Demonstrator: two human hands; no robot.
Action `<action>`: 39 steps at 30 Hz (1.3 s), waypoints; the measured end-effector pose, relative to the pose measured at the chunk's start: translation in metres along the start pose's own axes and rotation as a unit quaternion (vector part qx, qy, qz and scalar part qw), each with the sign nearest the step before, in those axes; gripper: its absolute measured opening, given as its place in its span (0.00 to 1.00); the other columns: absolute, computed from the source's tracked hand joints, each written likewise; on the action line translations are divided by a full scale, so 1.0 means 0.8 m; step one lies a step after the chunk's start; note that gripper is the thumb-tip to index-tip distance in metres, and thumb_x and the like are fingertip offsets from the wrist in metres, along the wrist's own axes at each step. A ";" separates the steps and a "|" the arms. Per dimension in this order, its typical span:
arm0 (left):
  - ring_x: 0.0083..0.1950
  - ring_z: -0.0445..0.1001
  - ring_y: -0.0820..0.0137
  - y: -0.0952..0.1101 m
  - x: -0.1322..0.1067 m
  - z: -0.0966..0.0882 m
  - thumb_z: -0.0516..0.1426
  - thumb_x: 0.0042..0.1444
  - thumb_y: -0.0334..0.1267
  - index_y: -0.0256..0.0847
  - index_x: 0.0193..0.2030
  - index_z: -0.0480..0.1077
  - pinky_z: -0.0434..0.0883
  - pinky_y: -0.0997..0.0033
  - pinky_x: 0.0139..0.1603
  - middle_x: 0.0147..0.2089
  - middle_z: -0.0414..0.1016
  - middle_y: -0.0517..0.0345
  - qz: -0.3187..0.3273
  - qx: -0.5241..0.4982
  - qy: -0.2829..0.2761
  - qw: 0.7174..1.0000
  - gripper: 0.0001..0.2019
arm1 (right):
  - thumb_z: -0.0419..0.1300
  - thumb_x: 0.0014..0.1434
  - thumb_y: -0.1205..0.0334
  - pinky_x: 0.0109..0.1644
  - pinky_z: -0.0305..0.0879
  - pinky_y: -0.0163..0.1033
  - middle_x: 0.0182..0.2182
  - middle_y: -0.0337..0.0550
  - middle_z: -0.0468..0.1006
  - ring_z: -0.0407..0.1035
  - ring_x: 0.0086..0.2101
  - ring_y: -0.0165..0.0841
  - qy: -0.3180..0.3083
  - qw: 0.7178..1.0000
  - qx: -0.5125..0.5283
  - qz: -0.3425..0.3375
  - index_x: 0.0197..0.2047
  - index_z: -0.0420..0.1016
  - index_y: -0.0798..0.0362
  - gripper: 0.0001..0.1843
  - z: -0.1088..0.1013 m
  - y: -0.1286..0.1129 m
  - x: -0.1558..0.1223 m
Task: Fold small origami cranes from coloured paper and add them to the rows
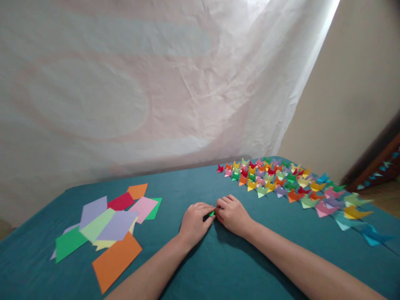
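Near the middle of the table, my left hand (196, 221) and my right hand (233, 215) meet over a small piece of folded green paper (211, 213). The thumb and fingers of my left hand pinch its left side. My right hand's fingers are curled closed on the other side, touching it. Only a bit of the green paper shows between the fingertips, so its folded shape is mostly hidden.
Loose coloured paper sheets (117, 254) lie overlapping on the left of the teal-covered table (187, 183). Rows of small folded paper birds (293, 196) fill the right side. A pale hanging cloth (175, 96) stands behind the table, beside a plain wall (350, 87).
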State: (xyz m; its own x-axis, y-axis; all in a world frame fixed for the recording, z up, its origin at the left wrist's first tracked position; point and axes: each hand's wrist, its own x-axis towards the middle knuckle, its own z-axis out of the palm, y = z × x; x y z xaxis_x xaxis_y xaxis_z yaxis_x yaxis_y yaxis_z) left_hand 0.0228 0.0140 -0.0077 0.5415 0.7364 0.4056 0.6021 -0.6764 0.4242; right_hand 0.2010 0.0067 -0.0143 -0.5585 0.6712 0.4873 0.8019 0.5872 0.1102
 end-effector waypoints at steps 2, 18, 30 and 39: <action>0.47 0.72 0.65 0.000 0.000 0.000 0.57 0.56 0.35 0.47 0.45 0.74 0.66 0.62 0.52 0.45 0.77 0.60 0.010 0.008 0.007 1.000 0.11 | 0.59 0.55 0.67 0.37 0.49 0.40 0.29 0.42 0.71 0.60 0.32 0.32 0.003 1.000 -0.004 0.002 0.28 0.74 0.54 0.05 0.002 0.000 0.000; 0.47 0.73 0.65 -0.001 -0.001 -0.003 0.53 0.59 0.34 0.45 0.43 0.75 0.67 0.61 0.52 0.45 0.78 0.59 0.059 0.022 0.020 0.998 0.10 | 0.57 0.56 0.68 0.36 0.49 0.39 0.28 0.41 0.71 0.60 0.30 0.30 0.009 1.000 0.007 0.013 0.26 0.74 0.54 0.08 -0.002 0.000 -0.001; 0.52 0.70 0.66 0.011 0.000 -0.012 0.42 0.65 0.40 0.43 0.48 0.73 0.64 0.61 0.57 0.49 0.75 0.57 -0.014 0.004 -0.028 1.000 0.19 | 0.55 0.59 0.67 0.37 0.53 0.38 0.31 0.42 0.73 0.64 0.33 0.31 -0.029 0.997 0.051 0.051 0.33 0.76 0.52 0.09 -0.006 0.002 -0.005; 0.56 0.65 0.65 0.009 -0.001 -0.013 0.42 0.65 0.40 0.44 0.51 0.71 0.62 0.59 0.58 0.52 0.74 0.59 -0.012 0.008 -0.048 0.999 0.19 | 0.54 0.57 0.70 0.40 0.58 0.36 0.35 0.43 0.73 0.65 0.37 0.33 -0.024 0.988 0.140 0.063 0.40 0.76 0.50 0.12 -0.012 0.010 -0.014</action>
State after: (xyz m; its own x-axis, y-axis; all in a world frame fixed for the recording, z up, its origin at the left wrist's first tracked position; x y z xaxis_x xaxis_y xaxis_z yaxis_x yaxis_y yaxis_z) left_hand 0.0208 0.0084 0.0037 0.5795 0.7512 0.3160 0.6251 -0.6585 0.4192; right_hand 0.2155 -0.0003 -0.0109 -0.4731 0.7636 0.4395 0.7791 0.5955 -0.1960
